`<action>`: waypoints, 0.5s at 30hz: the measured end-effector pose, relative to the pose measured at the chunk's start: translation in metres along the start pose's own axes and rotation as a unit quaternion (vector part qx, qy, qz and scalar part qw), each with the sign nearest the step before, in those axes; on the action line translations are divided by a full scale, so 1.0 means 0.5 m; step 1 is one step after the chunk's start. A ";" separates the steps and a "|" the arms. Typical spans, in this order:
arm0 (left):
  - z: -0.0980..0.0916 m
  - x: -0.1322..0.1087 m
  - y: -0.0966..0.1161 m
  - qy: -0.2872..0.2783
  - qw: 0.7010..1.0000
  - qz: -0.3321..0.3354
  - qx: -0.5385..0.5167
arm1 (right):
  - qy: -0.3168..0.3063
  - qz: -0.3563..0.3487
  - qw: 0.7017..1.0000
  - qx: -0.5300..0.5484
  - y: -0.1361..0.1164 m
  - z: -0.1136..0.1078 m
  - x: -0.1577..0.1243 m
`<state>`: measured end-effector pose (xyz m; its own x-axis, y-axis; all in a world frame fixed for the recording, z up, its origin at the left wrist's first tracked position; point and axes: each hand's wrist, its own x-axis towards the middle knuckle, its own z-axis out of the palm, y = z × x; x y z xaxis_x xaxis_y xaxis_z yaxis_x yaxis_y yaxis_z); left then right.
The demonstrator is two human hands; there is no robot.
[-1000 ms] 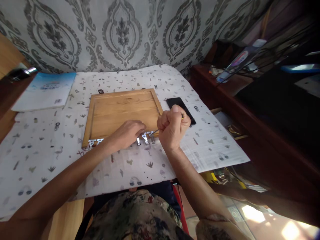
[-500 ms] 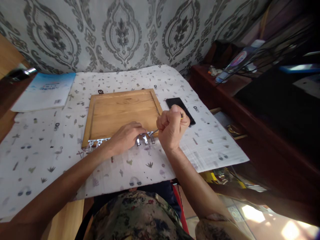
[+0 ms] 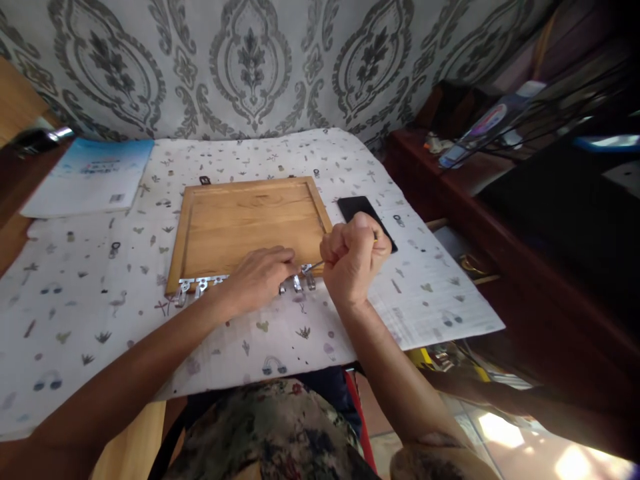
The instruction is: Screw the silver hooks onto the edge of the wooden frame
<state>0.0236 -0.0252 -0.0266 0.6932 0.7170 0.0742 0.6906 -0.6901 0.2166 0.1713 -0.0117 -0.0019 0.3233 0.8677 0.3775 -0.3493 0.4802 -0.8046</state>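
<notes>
A framed wooden board (image 3: 250, 223) lies flat on the cloth-covered table. Along its near edge runs a shiny metal hook rail (image 3: 190, 281) with several hooks hanging over the edge. My left hand (image 3: 263, 273) is closed over the rail's middle-right part, its fingertips pinched together there and partly hiding it. In my right fist (image 3: 354, 257) is a screwdriver (image 3: 313, 266). Its thin shaft points left to the rail's right end, beside my left fingertips. Most of its handle is hidden, with a bit of yellow and black showing above the fist.
A black phone (image 3: 355, 205) lies just behind my right hand. At the back left is a blue and white book (image 3: 95, 177). A dark red desk (image 3: 413, 150) on the right bears a bottle (image 3: 473, 130) and cables. The patterned wall (image 3: 310, 40) borders the table's far side.
The view has shifted slightly, moving the scene a little. My right fist stays on the screwdriver, and my left hand now covers a little more of the hooks.
</notes>
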 end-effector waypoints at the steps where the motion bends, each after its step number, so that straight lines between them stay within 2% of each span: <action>1: -0.001 0.000 0.001 -0.001 1.000 -0.002 0.000 | 0.000 0.001 1.000 -0.002 0.000 0.000 0.000; 10: 0.003 -0.002 0.004 0.011 1.000 -0.004 -0.017 | 0.020 -0.012 1.000 -0.002 -0.020 -0.008 0.010; 15: 0.006 -0.005 0.002 0.015 1.000 -0.004 -0.026 | -0.006 -0.032 0.999 -0.002 -0.039 0.004 0.019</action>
<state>0.0233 -0.0280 -0.0296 0.6812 0.7251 0.1009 0.6834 -0.6792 0.2675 0.1796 -0.0126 0.0181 0.3347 0.8368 0.4333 -0.3243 0.5340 -0.7808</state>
